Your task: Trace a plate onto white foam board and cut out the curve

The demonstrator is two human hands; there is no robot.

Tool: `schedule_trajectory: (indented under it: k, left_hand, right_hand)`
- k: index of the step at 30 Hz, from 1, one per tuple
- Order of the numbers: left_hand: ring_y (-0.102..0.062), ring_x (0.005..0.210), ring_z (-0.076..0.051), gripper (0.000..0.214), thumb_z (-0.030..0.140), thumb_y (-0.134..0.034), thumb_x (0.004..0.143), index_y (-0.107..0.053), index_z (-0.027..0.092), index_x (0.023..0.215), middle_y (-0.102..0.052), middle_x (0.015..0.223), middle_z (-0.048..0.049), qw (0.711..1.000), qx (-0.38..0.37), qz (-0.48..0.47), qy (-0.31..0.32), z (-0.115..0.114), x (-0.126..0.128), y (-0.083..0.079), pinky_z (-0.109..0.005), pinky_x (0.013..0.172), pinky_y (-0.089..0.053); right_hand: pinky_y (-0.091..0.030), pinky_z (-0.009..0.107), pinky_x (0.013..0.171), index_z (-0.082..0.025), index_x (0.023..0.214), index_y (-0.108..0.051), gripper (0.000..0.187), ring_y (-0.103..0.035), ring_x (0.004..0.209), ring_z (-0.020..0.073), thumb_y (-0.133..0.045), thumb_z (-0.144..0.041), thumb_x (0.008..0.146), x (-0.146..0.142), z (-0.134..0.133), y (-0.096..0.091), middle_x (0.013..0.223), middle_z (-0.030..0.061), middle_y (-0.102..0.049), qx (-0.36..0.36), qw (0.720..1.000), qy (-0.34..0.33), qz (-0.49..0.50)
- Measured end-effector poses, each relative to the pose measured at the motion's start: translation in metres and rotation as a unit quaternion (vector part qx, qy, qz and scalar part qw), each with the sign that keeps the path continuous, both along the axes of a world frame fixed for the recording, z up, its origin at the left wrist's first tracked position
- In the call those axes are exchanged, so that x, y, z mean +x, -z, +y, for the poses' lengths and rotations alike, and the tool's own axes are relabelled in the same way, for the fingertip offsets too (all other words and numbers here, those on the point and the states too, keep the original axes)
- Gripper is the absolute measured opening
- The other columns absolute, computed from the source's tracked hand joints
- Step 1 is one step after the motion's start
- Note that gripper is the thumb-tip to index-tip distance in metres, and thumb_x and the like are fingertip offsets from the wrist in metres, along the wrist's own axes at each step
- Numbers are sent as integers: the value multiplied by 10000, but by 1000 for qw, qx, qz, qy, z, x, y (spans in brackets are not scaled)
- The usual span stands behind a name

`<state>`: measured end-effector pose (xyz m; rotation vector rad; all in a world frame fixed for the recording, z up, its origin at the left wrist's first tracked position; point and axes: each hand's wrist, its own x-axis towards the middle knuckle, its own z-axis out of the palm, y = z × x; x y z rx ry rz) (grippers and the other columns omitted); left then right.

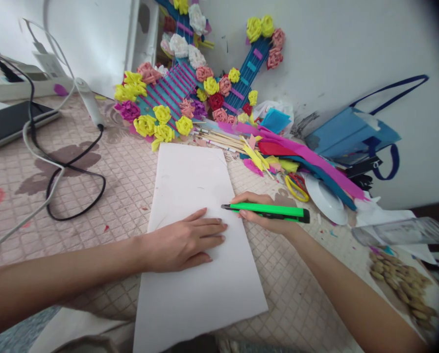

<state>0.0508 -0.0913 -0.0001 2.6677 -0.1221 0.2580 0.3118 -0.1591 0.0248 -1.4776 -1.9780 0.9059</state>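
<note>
A white board, perhaps foam, lies lengthwise before me on the table, its near end reaching the table's front edge. Flat on its middle rests my left hand, fingers stretched out to the right. My right hand is closed on a green utility knife at the board's right edge. The knife's dark tip points left, just above my left fingertips. Whether the tip touches the board I cannot tell. Faint marks show on the board's surface.
Guitar-shaped crafts with paper flowers lean at the back. Behind my right hand lie crepe paper strips, yellow-handled scissors and a white plate. A clear bottle and peanuts are at right, cables at left.
</note>
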Motion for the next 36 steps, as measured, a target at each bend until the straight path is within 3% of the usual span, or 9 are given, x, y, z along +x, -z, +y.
schedule_trajectory:
  k: [8, 18, 30, 36]
  left_hand:
    - [-376, 1348, -247, 386, 285, -459, 954, -508, 129, 1304, -450, 1425, -150, 1000, -7, -10, 1, -1, -1, 1, -482, 1157, -166]
    - [-370, 1352, -248, 379, 291, -446, 958, -511, 145, 1302, -441, 1434, -137, 1000, -1, -8, -3, -1, 0, 2, -478, 1158, -172]
    - [-368, 1353, -244, 384, 302, -433, 965, -515, 134, 1300, -442, 1435, -131, 1000, 12, -3, -4, -1, 0, 2, -483, 1158, -176]
    - [-379, 1347, -244, 378, 287, -449, 958, -514, 134, 1298, -453, 1425, -138, 1000, 10, -23, -2, -1, 0, 4, -483, 1155, -188]
  right_hand:
    - [-497, 246, 665, -215, 1074, -623, 226, -627, 790, 148, -545, -253, 865, -3, -8, -7, 931, 29, -662, -2, 1000, 28, -15]
    - [-496, 262, 642, -261, 1081, -616, 233, -629, 754, 150, -559, -319, 863, -1, -35, 19, 877, 8, -666, 4, 991, 130, 37]
    - [-490, 244, 636, -255, 1090, -610, 235, -619, 763, 136, -559, -306, 866, -10, -53, 15, 971, 13, -668, 22, 986, 167, 7]
    - [-488, 239, 617, -254, 1080, -611, 221, -628, 688, 123, -559, -296, 869, -14, -61, 16, 856, -3, -669, 36, 982, 186, 3]
